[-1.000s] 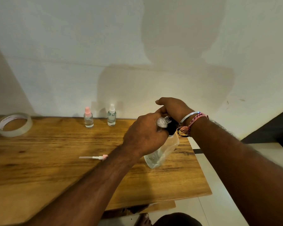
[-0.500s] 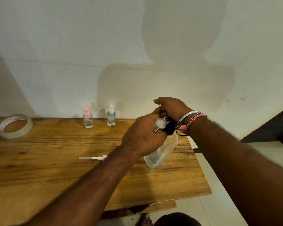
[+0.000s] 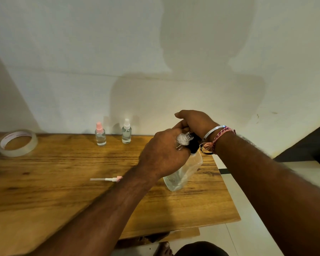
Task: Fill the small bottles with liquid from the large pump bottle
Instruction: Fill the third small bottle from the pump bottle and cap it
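Note:
The large clear pump bottle (image 3: 185, 172) stands near the table's right edge, its black pump top under my right hand (image 3: 196, 122), which presses down on it. My left hand (image 3: 163, 156) holds a small clear bottle (image 3: 184, 140) with its open mouth against the pump's nozzle; whitish foam shows inside it. Two capped small bottles stand by the wall: one with a pink cap (image 3: 100, 134), one with a white cap (image 3: 126, 132), both holding clear liquid. A loose pink spray cap with its white tube (image 3: 107, 179) lies on the table left of my forearm.
A roll of clear tape (image 3: 17, 143) lies at the far left of the wooden table (image 3: 44, 196), beside a dark object at the frame edge. The table's right edge is close to the pump bottle; tiled floor and my foot show below.
Both hands stay on the pump bottle and small bottle with only a slight shift; the whole view has drifted a little. Nothing was let go.

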`<state>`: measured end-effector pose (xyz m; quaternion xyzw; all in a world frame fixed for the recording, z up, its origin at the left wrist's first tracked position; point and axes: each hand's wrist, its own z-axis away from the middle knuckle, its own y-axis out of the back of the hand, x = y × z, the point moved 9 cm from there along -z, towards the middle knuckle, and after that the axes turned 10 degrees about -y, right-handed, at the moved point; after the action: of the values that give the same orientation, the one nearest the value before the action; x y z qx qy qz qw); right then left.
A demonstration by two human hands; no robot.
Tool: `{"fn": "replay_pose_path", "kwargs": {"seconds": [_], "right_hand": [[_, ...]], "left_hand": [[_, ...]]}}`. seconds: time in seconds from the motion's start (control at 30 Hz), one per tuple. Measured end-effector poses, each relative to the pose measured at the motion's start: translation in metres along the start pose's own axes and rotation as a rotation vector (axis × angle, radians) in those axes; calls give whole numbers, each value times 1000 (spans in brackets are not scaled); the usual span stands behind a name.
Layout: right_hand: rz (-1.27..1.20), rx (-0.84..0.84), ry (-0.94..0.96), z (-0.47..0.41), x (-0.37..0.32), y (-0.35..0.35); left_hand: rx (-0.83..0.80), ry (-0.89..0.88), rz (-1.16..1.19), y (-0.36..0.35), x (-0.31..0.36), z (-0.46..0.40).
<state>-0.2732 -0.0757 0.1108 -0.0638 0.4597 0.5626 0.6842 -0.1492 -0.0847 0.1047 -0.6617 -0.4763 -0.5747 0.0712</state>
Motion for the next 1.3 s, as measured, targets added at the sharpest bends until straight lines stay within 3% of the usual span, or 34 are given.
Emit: {"fn": "replay_pose_path", "kwargs": {"seconds": [0.3,0.67,1.13,1.3], "right_hand": [[9,42,77,-7,0,-1],[-51,-57,-24,-2,1,-4],[10,-30,2,-1,-3,-1],[48,49,83,-4,-4,0]], "left_hand": [[0,4,-3,-3,-9,1],[5,10,23,-2,-7,3],[16,43,43,-1,-7,3],[2,44,37,-1,-7,3]]}}
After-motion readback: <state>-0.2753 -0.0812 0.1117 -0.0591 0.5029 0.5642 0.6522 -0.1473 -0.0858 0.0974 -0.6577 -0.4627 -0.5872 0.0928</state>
